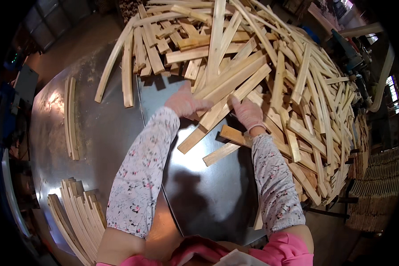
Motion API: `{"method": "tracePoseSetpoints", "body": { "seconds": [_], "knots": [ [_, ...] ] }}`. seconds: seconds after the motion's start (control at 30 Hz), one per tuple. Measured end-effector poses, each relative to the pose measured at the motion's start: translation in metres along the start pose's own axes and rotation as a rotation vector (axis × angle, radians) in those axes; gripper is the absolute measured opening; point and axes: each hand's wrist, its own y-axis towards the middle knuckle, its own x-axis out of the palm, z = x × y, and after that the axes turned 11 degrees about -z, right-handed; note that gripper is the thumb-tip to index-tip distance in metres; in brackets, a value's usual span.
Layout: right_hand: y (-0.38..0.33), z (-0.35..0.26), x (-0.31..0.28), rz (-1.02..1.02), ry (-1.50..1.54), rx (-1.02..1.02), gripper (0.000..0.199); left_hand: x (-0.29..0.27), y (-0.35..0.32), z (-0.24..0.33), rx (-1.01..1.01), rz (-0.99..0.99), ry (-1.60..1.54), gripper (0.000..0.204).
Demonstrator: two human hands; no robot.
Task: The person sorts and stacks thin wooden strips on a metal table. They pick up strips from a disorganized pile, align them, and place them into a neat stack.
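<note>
Both my hands are at the near edge of a large heap of pale wooden strips (213, 53) on a metal table. My left hand (185, 103), in a thin pale glove, is closed at the left side of a few strips slanting toward me, its fingertips partly hidden. My right hand (248, 114), gloved too, grips the right side of the same slanting wooden strips (221, 108), fingers partly under the wood. Below them, two shorter wooden pieces (221, 153) jut out over the table near my right wrist. Flower-printed sleeves cover both forearms.
The shiny metal table (106, 133) has a seam running toward me. A pair of strips (71, 117) lies at the left. Several strips stand in a row (77, 213) at the near left. Stacked wood (377, 190) sits at the right, beyond the heap; machinery (350, 53) is behind it.
</note>
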Motion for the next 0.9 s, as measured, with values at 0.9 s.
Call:
{"method": "tracePoseSetpoints", "body": {
  "seconds": [0.9],
  "knots": [
    [-0.392, 0.041, 0.213, -0.458, 1.050, 0.151, 0.048, 0.300, -0.514, -0.118, -0.362, 0.352, 0.153, 0.072]
  ]
}}
